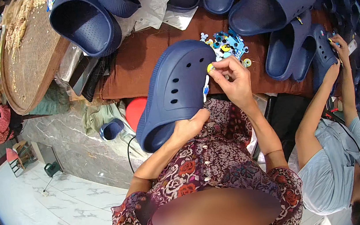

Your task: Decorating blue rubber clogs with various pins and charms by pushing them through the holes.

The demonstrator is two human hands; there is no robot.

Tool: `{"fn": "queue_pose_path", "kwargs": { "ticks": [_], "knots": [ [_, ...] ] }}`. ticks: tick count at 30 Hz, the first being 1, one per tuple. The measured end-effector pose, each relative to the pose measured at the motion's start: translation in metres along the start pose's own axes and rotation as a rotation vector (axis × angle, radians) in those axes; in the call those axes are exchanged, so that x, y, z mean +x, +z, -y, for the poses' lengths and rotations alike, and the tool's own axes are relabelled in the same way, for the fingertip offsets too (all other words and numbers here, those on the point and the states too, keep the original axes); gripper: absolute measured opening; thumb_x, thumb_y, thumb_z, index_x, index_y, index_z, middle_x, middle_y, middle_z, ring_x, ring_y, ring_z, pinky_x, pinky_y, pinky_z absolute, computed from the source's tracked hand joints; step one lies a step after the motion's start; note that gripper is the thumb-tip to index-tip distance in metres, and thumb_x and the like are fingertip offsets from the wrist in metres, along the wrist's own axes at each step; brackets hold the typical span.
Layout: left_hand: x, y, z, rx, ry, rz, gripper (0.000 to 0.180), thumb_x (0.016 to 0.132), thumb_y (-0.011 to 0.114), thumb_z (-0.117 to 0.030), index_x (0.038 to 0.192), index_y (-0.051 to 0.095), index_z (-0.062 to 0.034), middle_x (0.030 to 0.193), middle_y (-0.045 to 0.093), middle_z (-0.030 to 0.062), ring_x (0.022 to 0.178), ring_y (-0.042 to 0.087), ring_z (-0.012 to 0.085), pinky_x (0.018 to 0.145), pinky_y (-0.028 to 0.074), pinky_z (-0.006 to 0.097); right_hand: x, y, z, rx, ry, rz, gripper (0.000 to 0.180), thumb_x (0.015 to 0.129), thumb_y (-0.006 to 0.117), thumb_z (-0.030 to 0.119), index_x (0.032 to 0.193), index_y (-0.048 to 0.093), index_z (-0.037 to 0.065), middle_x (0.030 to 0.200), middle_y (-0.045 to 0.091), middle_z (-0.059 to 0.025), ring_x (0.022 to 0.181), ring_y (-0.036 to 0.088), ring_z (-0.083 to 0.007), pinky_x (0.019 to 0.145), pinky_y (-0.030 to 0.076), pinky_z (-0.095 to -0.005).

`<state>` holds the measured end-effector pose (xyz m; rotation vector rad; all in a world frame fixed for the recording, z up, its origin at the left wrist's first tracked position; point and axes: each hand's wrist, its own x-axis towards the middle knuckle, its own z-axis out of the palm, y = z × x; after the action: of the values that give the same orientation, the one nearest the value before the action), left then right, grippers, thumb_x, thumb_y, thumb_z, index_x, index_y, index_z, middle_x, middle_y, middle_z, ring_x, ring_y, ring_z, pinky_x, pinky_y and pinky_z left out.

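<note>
A navy blue foam clog (166,72) with rows of oval holes is held up in front of me. My left hand (190,124) grips it by its open end, the fingers partly hidden inside. Between thumb and fingertips my right hand (231,77) pinches a small yellow shoe charm (210,67), close to the clog's right edge. Just below it, a white and blue charm (206,86) sits on the clog. A pile of small colourful charms (228,45) lies on the brown cloth (133,69) beyond my right hand.
More navy clogs (83,25) lie along the far side, with a large pair (274,1) at the right. On my right a co-worker's hands (335,57) work on another clog (322,52). A round woven tray (27,54) with corn leans at the left.
</note>
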<state>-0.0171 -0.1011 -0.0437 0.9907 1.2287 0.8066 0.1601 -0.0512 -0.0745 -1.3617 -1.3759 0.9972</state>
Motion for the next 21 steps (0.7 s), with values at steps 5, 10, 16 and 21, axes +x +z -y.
{"fn": "queue_pose_path", "kwargs": {
  "ticks": [5,10,16,21],
  "knots": [
    [-0.002,-0.001,0.003,-0.164,-0.047,-0.010,0.007,0.080,0.061,0.001,0.081,0.056,-0.0030,0.073,0.051,-0.0035,0.064,0.047,0.0090,0.057,0.041,0.031,-0.004,0.003,-0.008,0.129,0.011,-0.035,0.021,0.088,0.076,0.003,0.107,0.068,-0.001,0.099,0.063,-0.0072,0.087,0.067,-0.0133,0.081,0.058,-0.0285],
    [-0.001,-0.004,-0.013,-0.449,-0.273,-0.098,0.017,0.076,0.065,0.001,0.092,0.064,-0.0025,0.088,0.061,0.0001,0.079,0.057,0.0126,0.074,0.047,0.029,-0.003,-0.008,-0.011,0.181,0.044,0.007,0.046,0.082,0.083,0.007,0.122,0.062,-0.001,0.111,0.059,-0.0068,0.096,0.061,-0.0130,0.089,0.053,-0.0282],
    [-0.001,-0.009,-0.014,-0.562,-0.251,-0.104,0.019,0.076,0.065,0.001,0.095,0.064,-0.0026,0.088,0.063,-0.0003,0.076,0.057,0.0124,0.074,0.046,0.029,0.008,-0.018,0.002,-0.110,-0.024,0.038,0.059,0.077,0.088,0.018,0.127,0.061,0.002,0.114,0.058,-0.0077,0.098,0.061,-0.0174,0.086,0.053,-0.0316],
    [-0.003,-0.025,-0.008,-0.581,-0.302,-0.060,0.023,0.075,0.064,0.003,0.098,0.065,-0.0017,0.089,0.063,0.0003,0.076,0.058,0.0133,0.077,0.047,0.029,0.004,-0.014,0.007,-0.083,0.007,0.044,0.063,0.077,0.088,0.022,0.130,0.060,0.003,0.115,0.058,-0.0094,0.100,0.061,-0.0206,0.083,0.053,-0.0329]
  ]
}}
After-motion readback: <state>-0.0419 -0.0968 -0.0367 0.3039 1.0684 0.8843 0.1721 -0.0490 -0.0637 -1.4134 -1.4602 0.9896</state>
